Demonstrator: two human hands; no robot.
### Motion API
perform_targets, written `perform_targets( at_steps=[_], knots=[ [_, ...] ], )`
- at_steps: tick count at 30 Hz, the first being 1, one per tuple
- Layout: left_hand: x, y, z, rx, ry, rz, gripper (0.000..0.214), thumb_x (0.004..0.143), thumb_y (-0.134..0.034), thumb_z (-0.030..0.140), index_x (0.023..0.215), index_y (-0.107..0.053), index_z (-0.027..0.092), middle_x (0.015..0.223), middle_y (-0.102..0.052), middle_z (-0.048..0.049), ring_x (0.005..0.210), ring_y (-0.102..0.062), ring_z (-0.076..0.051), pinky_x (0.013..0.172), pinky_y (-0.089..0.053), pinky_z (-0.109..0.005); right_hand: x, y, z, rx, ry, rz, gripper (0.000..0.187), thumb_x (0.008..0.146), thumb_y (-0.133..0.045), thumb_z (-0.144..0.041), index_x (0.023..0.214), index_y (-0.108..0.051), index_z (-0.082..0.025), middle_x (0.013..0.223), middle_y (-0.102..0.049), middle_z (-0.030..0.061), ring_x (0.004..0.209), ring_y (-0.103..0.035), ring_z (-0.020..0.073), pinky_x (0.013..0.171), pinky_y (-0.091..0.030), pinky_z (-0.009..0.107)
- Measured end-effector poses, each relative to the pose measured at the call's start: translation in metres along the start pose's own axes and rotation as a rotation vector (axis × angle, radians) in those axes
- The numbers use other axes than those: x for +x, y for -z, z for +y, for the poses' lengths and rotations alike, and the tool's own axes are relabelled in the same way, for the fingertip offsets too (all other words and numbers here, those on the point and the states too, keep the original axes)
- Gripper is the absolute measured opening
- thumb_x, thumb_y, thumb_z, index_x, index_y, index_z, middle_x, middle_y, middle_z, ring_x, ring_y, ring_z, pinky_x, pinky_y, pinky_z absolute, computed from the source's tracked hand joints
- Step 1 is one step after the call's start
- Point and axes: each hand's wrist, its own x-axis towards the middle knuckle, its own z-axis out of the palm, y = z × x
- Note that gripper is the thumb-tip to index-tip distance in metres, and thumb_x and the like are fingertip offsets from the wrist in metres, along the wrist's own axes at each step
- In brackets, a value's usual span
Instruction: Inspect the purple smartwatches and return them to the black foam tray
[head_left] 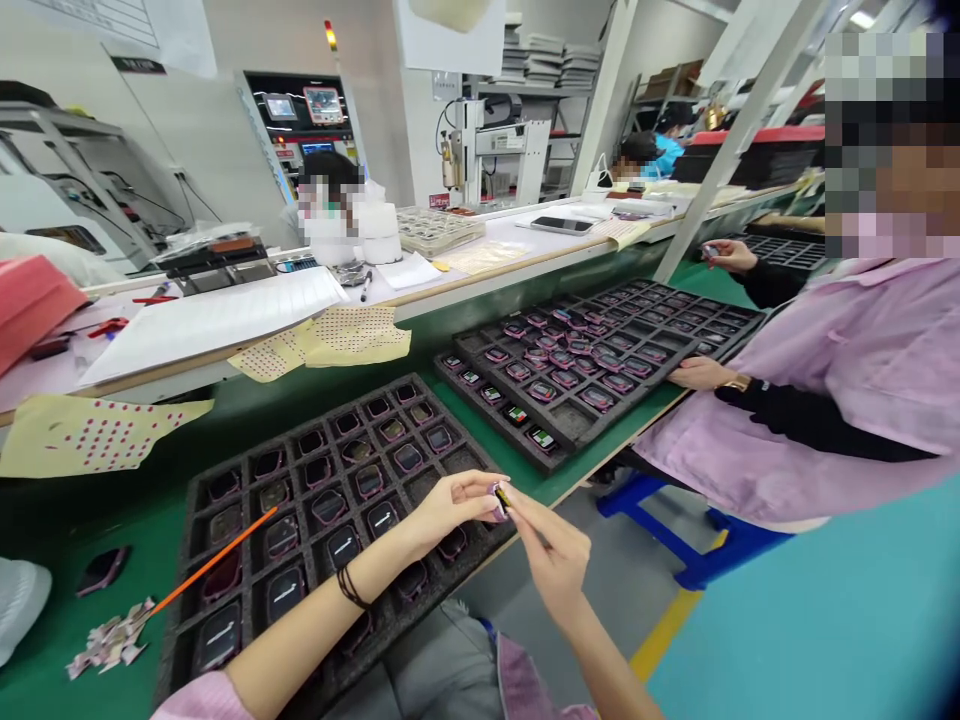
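My left hand (448, 508) and my right hand (553, 556) meet over the near edge of the green bench, both pinched on one small pink watch body (500, 497). They hover just off the right corner of a black foam tray (199, 500) whose cells hold several pink watch bodies. An orange stick (217, 558) lies across the tray's left side. A single watch body (102, 568) lies on the green mat at the left, next to a heap of peeled film scraps (109, 640).
A second black tray (570, 425) of watches sits to the right, where a co-worker in a pink coat (832, 390) rests a hand (697, 373) on its edge. Yellow sticker sheets (90, 432) and white paper (217, 315) lie on the raised shelf behind. A blue stool (675, 535) stands below.
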Motion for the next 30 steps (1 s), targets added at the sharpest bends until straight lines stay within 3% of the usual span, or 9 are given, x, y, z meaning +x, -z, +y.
perform_targets(
  at_steps=[6, 13, 17, 20, 26, 30],
  knots=[
    [-0.006, -0.004, -0.003, -0.123, 0.029, 0.002, 0.049, 0.064, -0.082, 0.042, 0.104, -0.070, 0.015, 0.097, -0.070, -0.0087, 0.084, -0.065, -0.016, 0.084, -0.051, -0.031, 0.004, -0.004, 0.007, 0.001, 0.259, -0.057, 0.047, 0.090, -0.050, -0.004, 0.132, -0.055, -0.024, 0.112, -0.070, 0.0073, 0.104, -0.067, 0.0245, 0.093, -0.055, 0.049],
    [-0.009, -0.010, -0.001, -0.227, 0.062, -0.004, 0.045, 0.064, -0.083, 0.040, 0.100, -0.071, 0.015, 0.089, -0.071, -0.0065, 0.080, -0.065, -0.014, 0.082, -0.051, -0.028, 0.009, 0.010, 0.006, 0.000, 0.236, -0.203, 0.047, 0.090, -0.046, -0.005, 0.135, -0.051, -0.020, 0.119, -0.066, 0.0115, 0.116, -0.059, 0.0257, 0.099, -0.048, 0.054],
    [-0.009, -0.014, -0.007, -0.281, 0.067, -0.007, 0.039, 0.068, -0.081, 0.038, 0.097, -0.071, 0.014, 0.083, -0.071, -0.0056, 0.076, -0.065, -0.012, 0.078, -0.051, -0.024, 0.002, 0.004, 0.001, -0.082, 0.279, -0.127, 0.053, 0.086, -0.058, -0.008, 0.138, -0.047, -0.018, 0.117, -0.067, 0.0129, 0.113, -0.061, 0.0274, 0.095, -0.054, 0.049],
    [-0.009, -0.017, -0.012, -0.301, 0.083, -0.009, 0.039, 0.069, -0.081, 0.039, 0.098, -0.071, 0.015, 0.087, -0.071, -0.0052, 0.081, -0.065, -0.012, 0.083, -0.051, -0.025, -0.002, -0.002, 0.002, -0.168, 0.286, -0.034, 0.054, 0.087, -0.052, -0.003, 0.138, -0.047, -0.019, 0.114, -0.069, 0.0110, 0.108, -0.065, 0.0253, 0.091, -0.058, 0.043],
    [-0.013, -0.029, -0.026, -0.394, 0.116, 0.178, 0.034, 0.071, -0.077, 0.042, 0.096, -0.068, 0.020, 0.098, -0.071, -0.0041, 0.090, -0.066, -0.015, 0.090, -0.051, -0.030, -0.005, -0.007, 0.008, -0.199, 0.279, 0.010, 0.052, 0.088, -0.047, -0.002, 0.138, -0.048, -0.018, 0.117, -0.067, 0.0112, 0.107, -0.065, 0.0249, 0.091, -0.059, 0.043],
    [-0.016, -0.036, -0.028, -0.445, 0.112, 0.203, 0.033, 0.074, -0.075, 0.041, 0.098, -0.068, 0.020, 0.102, -0.070, -0.0038, 0.092, -0.066, -0.014, 0.092, -0.050, -0.028, -0.004, -0.012, 0.006, -0.157, 0.243, 0.030, 0.053, 0.087, -0.048, 0.001, 0.135, -0.050, -0.020, 0.118, -0.067, 0.0102, 0.107, -0.065, 0.0237, 0.091, -0.058, 0.044]
  ],
)
